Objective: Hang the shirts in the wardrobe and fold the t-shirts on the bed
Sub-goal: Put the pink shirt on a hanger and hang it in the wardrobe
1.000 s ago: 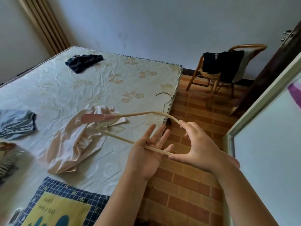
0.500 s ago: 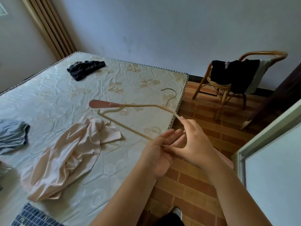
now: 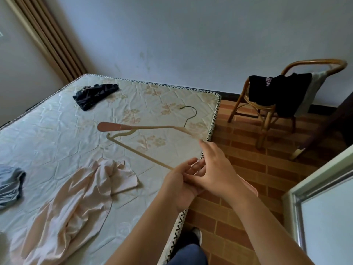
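A hanger (image 3: 152, 127) with beige bars, pink shoulder tips and a metal hook hangs in the air over the bed's right edge. My right hand (image 3: 219, 169) grips its near corner, fingers up along the top bar and thumb on the bottom bar. The bottom bar rests across the nearly straight fingers of my left hand (image 3: 179, 180), which lies palm up beneath it. Under the hanger, a crumpled pale pink shirt (image 3: 76, 197) lies on the bed (image 3: 47, 131). A black garment (image 3: 93, 94) is at the far side and a blue one (image 3: 9, 184) at the left edge.
A rattan chair (image 3: 267, 115) draped with black clothes (image 3: 277, 92) and a pale one stands on the brick-pattern floor to the right. A metal-framed mirrored door (image 3: 315, 180) juts in at the lower right. My shoe (image 3: 193, 238) is by the bed's edge. Curtains hang at the back left.
The view has tilted up and backed off, so the checked item at the bottom has left the frame. My left hand has closed in under my right hand on the hanger's near corner.
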The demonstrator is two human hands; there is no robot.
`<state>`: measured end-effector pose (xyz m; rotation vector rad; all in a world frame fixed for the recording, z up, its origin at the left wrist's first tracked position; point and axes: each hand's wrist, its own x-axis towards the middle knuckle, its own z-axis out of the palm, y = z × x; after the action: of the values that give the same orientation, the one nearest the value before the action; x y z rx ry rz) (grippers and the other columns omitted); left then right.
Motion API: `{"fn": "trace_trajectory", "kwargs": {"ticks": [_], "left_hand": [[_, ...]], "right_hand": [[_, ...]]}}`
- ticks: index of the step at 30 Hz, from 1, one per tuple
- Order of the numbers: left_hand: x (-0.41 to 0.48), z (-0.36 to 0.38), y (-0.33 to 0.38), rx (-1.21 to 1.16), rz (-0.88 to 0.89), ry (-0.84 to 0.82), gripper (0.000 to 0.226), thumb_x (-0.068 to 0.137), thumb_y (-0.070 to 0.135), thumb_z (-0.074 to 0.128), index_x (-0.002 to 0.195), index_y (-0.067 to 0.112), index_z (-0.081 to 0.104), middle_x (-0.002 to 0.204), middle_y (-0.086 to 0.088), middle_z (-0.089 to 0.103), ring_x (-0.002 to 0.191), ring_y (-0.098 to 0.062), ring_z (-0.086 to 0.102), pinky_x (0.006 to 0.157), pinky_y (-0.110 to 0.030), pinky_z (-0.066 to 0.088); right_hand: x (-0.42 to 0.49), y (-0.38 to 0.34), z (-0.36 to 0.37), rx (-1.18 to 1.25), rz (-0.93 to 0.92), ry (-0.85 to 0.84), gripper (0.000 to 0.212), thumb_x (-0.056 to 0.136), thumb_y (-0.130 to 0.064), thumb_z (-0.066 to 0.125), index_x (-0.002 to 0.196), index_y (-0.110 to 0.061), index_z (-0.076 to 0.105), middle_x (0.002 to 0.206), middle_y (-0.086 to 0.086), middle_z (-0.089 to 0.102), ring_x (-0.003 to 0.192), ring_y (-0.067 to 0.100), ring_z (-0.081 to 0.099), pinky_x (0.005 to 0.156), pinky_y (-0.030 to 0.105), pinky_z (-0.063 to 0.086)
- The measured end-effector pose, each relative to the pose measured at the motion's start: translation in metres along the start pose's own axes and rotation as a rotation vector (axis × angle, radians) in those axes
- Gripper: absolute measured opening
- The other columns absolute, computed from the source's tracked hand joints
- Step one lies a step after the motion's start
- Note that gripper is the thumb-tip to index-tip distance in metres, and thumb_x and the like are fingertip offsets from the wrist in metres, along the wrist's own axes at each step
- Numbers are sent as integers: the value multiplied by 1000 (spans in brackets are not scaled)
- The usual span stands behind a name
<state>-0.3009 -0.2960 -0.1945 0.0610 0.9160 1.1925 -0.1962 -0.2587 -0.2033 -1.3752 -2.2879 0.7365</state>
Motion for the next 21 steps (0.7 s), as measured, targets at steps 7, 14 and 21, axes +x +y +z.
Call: {"fn": "trace_trajectory", "kwargs": {"ticks": [7,14,21], "left_hand": [[66,-17,37,63,-33,-19,19,98,7,35,105,6,52,80,-10,73,67,-22,71,58,-34,54],[157,-107,22,51,-35,51,22,96,5,37,113,5,51,87,-11,72,68,-21,70,57,-32,55],[213,-218,2,342,-104,38,17,96,7,39,87,5,53,67,-7,62,62,-20,60,62,-38,52]], "right_hand": [[59,18,20,8,15,-28,104,76,-56,66,152,-20,6,154,-4,15,140,14,19,111,23,20],[100,63,131,33,42,16,98,75,-52,68,150,-20,14,142,-6,29,122,14,43,99,29,41],[105,102,268,124,205,111,97,76,-47,69,150,-18,14,146,-3,28,122,16,48,95,23,38]]}}
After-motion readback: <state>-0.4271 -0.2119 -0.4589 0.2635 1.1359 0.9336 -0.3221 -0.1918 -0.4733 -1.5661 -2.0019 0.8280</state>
